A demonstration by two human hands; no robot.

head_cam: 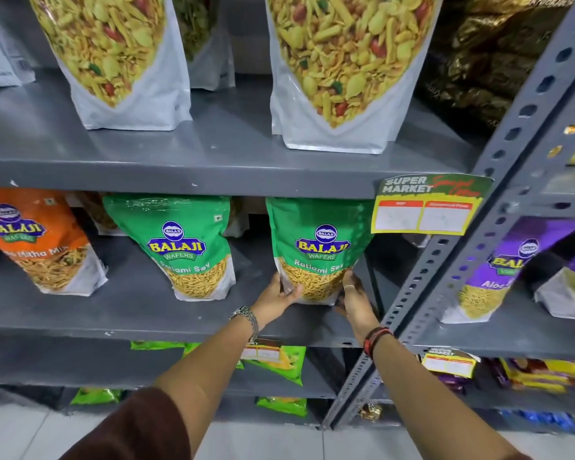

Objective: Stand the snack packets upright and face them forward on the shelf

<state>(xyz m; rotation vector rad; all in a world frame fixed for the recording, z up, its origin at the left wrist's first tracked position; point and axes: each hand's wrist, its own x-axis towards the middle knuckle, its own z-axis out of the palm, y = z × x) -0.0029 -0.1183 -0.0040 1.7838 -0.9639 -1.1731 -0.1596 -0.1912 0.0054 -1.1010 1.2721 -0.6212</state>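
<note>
Both hands, left hand (pixel 277 298) and right hand (pixel 355 298), clamp the green packet (pixel 319 250) at its base, fingers pressed on each side; let go unevenly and it may tip toward three o'clock, against the post (pixel 445 260).

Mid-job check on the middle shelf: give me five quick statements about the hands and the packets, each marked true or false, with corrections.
1. Both hands grip the same green packet. True: the left hand and right hand clasp its lower corners.
2. That packet lies flat on its back. False: it stands upright, label forward.
3. A second green packet stands to its left, untouched. True.
4. The orange packet is at the far right. False: it is at the far left.
5. The price tag hangs from the shelf edge below the hands. False: it hangs from the edge above, right of the held packet.
</note>
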